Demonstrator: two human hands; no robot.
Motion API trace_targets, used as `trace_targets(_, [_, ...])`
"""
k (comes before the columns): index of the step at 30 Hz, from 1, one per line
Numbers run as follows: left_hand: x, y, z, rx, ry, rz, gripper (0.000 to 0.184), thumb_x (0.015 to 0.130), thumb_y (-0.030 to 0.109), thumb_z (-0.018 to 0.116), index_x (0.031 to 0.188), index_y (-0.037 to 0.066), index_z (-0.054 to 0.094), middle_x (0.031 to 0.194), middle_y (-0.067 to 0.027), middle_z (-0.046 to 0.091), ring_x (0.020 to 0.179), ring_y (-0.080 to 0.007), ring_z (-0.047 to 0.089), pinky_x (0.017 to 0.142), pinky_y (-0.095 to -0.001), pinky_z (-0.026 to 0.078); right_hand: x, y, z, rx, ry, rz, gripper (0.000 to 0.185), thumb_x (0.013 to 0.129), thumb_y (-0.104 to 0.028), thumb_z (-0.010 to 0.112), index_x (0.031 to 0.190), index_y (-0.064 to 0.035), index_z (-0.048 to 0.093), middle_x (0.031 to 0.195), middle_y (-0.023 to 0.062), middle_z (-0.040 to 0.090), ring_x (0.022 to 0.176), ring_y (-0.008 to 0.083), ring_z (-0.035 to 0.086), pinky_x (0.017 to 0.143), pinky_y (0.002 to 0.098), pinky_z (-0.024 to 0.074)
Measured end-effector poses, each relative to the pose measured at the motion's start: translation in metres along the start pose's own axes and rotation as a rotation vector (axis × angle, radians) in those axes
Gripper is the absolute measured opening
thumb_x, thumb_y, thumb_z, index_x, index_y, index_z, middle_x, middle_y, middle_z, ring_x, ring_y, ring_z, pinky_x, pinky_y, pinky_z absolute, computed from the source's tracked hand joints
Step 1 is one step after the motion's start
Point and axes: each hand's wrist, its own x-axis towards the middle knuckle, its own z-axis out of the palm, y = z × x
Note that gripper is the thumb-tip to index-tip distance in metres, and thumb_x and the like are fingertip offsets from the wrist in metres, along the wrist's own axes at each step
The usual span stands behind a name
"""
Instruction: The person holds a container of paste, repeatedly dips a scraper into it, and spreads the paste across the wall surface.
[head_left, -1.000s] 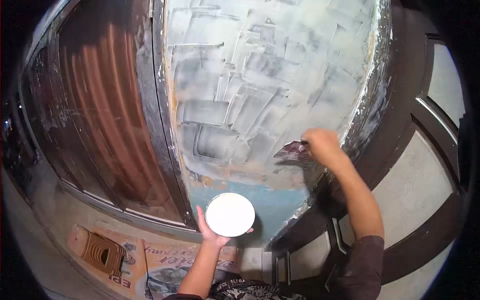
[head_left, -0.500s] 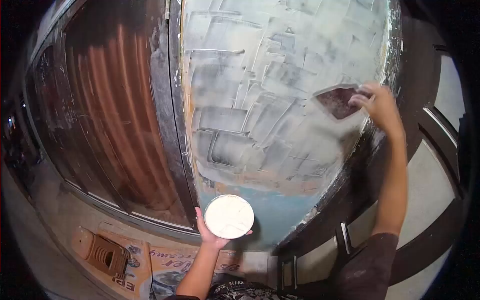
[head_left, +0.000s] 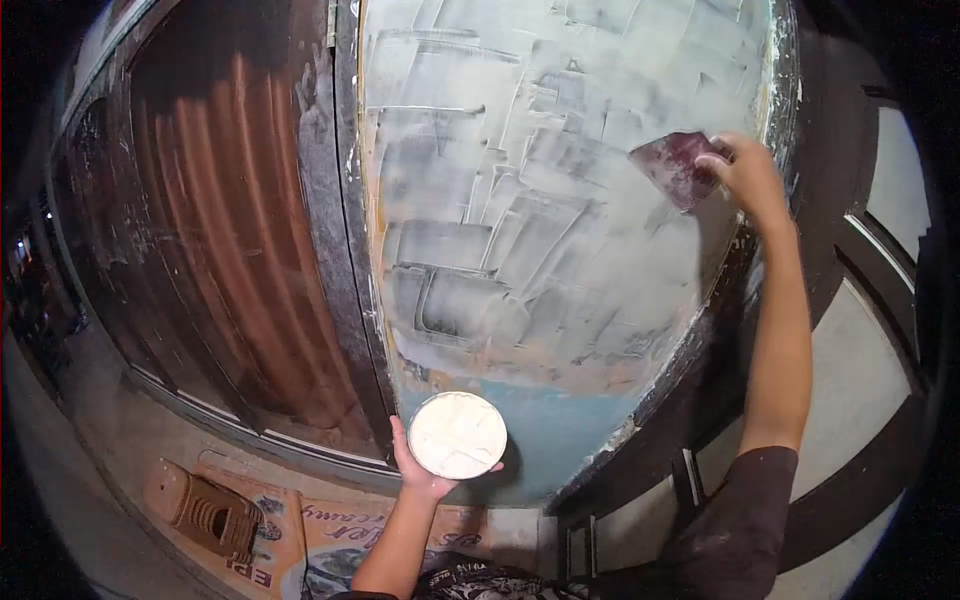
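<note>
Dark red scraper (head_left: 680, 172): clamped in fingers of right hand (head_left: 750, 178), before smeared wall (head_left: 560, 220). Round tub (head_left: 505, 434), white paste (head_left: 458, 434) inside: clasped in fingers of left hand (head_left: 424, 478).

Tub (head_left: 458, 435) in left hand (head_left: 425, 480) before wall (head_left: 560, 240), scraper (head_left: 676, 170) in right hand (head_left: 750, 178) near wall's right edge, curtain (head_left: 240, 260) left of wall, stool (head_left: 215, 515) lower left

Apparent home, brown curtain (head_left: 235, 250), dark-framed panels (head_left: 860, 365)
</note>
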Motion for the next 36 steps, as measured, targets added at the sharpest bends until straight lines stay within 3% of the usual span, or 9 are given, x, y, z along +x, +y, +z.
trace_targets(5, [0.003,0.003,-0.002,-0.017,0.0,-0.007,0.102,0.081,0.088,0.039,0.152,0.015,0.038,0.155,-0.0189,0.038,0.134,-0.0529,0.042,0.092,-0.0871,0.031,-0.036,-0.026,0.005,0.226,-0.187,0.036,0.026,0.083,-0.016,0.079,0.093,0.0054,0.07,0.086,0.0129,0.072,0.078,0.0173,0.066,0.072,0.0317,0.0504])
trace_targets(10, [0.003,-0.001,-0.002,0.016,-0.02,-0.028,0.104,0.081,0.089,0.037,0.153,0.014,0.035,0.157,-0.018,0.036,0.135,-0.0511,0.041,0.093,-0.0866,0.031,-0.147,-0.073,0.129,-0.016,-0.45,-0.305,0.015,0.073,-0.01,0.071,0.088,-0.0117,0.069,0.09,0.0114,0.068,0.088,0.036,0.066,0.075,0.0456,0.0528])
trace_targets(19, [0.003,0.003,0.001,-0.046,-0.043,-0.045,0.102,0.082,0.088,0.037,0.152,0.014,0.038,0.156,-0.0189,0.037,0.135,-0.0536,0.04,0.091,-0.0869,0.031,-0.009,-0.012,0.029,-0.014,-0.016,0.083,0.031,0.086,-0.027,0.075,0.104,-0.0013,0.07,0.092,0.0174,0.072,0.086,0.0312,0.07,0.077,0.0422,0.052])
trace_targets(21, [0.0,0.006,0.007,-0.026,-0.035,-0.043,0.102,0.082,0.088,0.037,0.152,0.014,0.038,0.156,-0.019,0.038,0.135,-0.0536,0.04,0.091,-0.0869,0.031,0.005,0.016,0.003,0.283,-0.046,0.331,0.035,0.088,-0.026,0.075,0.104,0.0038,0.069,0.088,0.0159,0.072,0.085,0.0234,0.07,0.076,0.0376,0.0517])
trace_targets(26, [-0.007,0.01,0.01,-0.018,-0.071,-0.082,0.107,0.079,0.091,0.034,0.155,0.015,0.032,0.157,-0.0193,0.034,0.136,-0.0525,0.04,0.093,-0.0856,0.032,-0.093,-0.025,0.018,0.768,-0.027,0.248,0.034,0.093,-0.018,0.071,0.117,0.0038,0.062,0.099,0.0066,0.07,0.085,0.0126,0.063,0.073,0.0273,0.0509])
trace_targets(27, [-0.008,0.01,0.013,-0.072,-0.094,-0.109,0.107,0.08,0.091,0.033,0.155,0.016,0.032,0.157,-0.0198,0.034,0.135,-0.0526,0.041,0.093,-0.0854,0.033,-0.119,-0.035,0.024,0.98,-0.34,0.384,0.036,0.093,-0.013,0.068,0.123,0.0035,0.057,0.106,0.006,0.068,0.094,0.0132,0.063,0.08,0.0268,0.0517])
trace_targets(29, [-0.009,0.009,0.018,-0.095,-0.108,-0.128,0.106,0.081,0.09,0.033,0.155,0.015,0.032,0.157,-0.0201,0.034,0.135,-0.0535,0.041,0.092,-0.0858,0.032,-0.179,-0.09,0.06,1.267,-0.313,0.455,0.04,0.093,-0.007,0.066,0.129,0.0032,0.055,0.11,0.0057,0.068,0.097,0.0127,0.065,0.086,0.0274,0.053])
trace_targets(31, [-0.01,0.007,0.019,-0.11,-0.11,-0.14,0.105,0.083,0.089,0.033,0.155,0.013,0.031,0.157,-0.0212,0.035,0.133,-0.0549,0.042,0.091,-0.0877,0.03,-0.23,-0.113,0.1,1.529,-0.616,0.563,0.041,0.091,-0.001,0.064,0.13,0.0042,0.055,0.113,0.0053,0.069,0.098,0.0135,0.065,0.09,0.0286,0.0524])
trace_targets(36, [-0.017,0.01,0.022,-0.008,0.042,-0.067,0.101,0.091,0.081,0.031,0.15,0.0,0.038,0.15,-0.0208,0.046,0.136,-0.0385,0.048,0.114,-0.0509,0.038,-0.285,-0.17,0.14,1.636,-0.727,0.725,0.027,0.092,-0.003,0.06,0.118,0.0037,0.066,0.108,0.0047,0.072,0.097,0.0118,0.066,0.09,0.0293,0.0515])
